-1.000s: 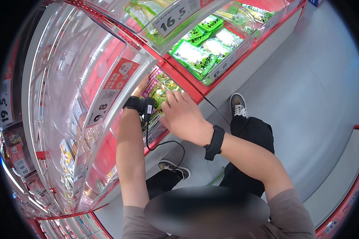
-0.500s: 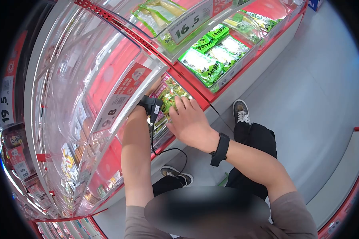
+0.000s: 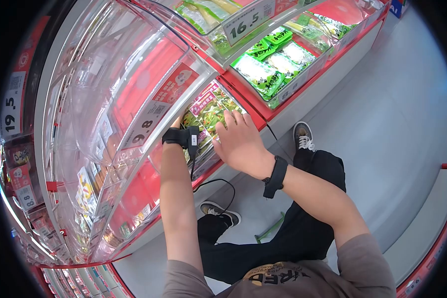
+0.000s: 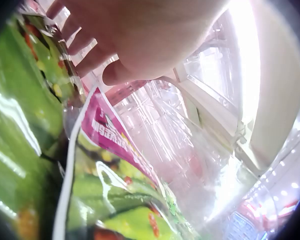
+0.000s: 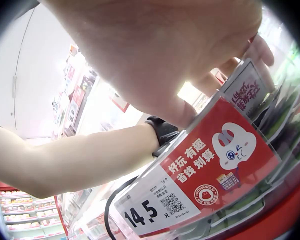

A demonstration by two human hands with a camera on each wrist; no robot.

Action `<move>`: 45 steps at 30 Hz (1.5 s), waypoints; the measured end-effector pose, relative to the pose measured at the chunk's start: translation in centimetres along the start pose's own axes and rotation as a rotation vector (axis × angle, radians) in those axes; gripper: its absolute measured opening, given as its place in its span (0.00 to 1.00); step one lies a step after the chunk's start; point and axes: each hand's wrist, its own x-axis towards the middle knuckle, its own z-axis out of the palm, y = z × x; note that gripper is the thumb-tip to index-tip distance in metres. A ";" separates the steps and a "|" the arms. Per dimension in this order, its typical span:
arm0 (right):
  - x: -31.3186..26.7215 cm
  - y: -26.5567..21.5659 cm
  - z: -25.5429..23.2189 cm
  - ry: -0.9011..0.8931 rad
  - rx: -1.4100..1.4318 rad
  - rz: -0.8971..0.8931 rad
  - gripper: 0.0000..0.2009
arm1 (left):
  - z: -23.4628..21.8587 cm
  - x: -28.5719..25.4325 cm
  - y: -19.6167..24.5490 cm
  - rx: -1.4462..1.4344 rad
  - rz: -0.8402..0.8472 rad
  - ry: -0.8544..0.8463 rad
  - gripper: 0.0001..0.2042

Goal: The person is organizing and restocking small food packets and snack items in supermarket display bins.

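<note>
1. Packs [image 3: 213, 109]: vegetables in clear, pink-labelled wrapping, in one bin [image 3: 206, 168] near 12 o'clock from the head view's centre. Two packs can be told apart in the left wrist view (the full number is hidden by overlap).

2. Left hand [image 4: 150, 40]: one, at 8 o'clock from the packs, mostly hidden from above by one black camera [image 3: 191, 141] on its wrist. The wrist view shows its fingers extended and loose beside the packs, gripping nothing visible; whether they touch a pack, I cannot tell.

3. Right hand [image 3: 241, 146]: one, at 5 o'clock from the packs, fingers relaxed and slightly spread over the bin's front wall, clutching nothing visible. One black band [image 3: 275, 176] circles its wrist.

4. Price tags: one on the bin reads 14.5 [image 5: 205, 170]. Four others are legible from above: 16.5 [image 3: 241, 25] at 12 o'clock, 9.8 [image 3: 146, 124] at 10, 19.5 [image 3: 12, 107] at 9, 8.8 [image 3: 26, 194] between 8 and 9.

5. Green-and-white bags [image 3: 258, 74]: at least four, in the neighbouring bin at 1 o'clock.

6. Shoes: two, one [image 3: 303, 135] at 3 o'clock, the other [image 3: 221, 213] at 6.
</note>
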 end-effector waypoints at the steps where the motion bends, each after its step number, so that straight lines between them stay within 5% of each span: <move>1: 0.0 -0.1 -0.1 -0.011 0.000 0.004 0.17 | -0.3 -0.4 -0.1 -0.011 -0.009 0.006 0.24; 10: 0.0 0.1 -0.2 0.015 0.024 0.007 0.18 | -1.9 -1.9 1.1 -0.018 -0.011 -0.020 0.26; 21: 0.2 0.4 -0.1 0.033 0.184 0.027 0.21 | -3.0 -3.1 2.8 0.078 0.084 -0.411 0.31; 26: 0.0 0.9 -0.1 0.118 0.306 -0.026 0.19 | -3.8 -3.2 3.4 0.048 -0.154 -0.581 0.38; 35: 0.2 0.6 -0.3 0.159 0.345 -0.004 0.19 | -2.7 -4.0 1.1 -0.038 -0.206 -0.496 0.32; 41: 0.1 -0.2 -1.0 0.257 -0.065 -0.104 0.15 | -2.7 -4.5 1.0 -0.005 -0.026 -0.465 0.31; 45: -0.4 0.2 1.6 0.010 0.172 -0.195 0.21 | -2.8 -3.7 1.5 0.097 -0.119 -0.522 0.31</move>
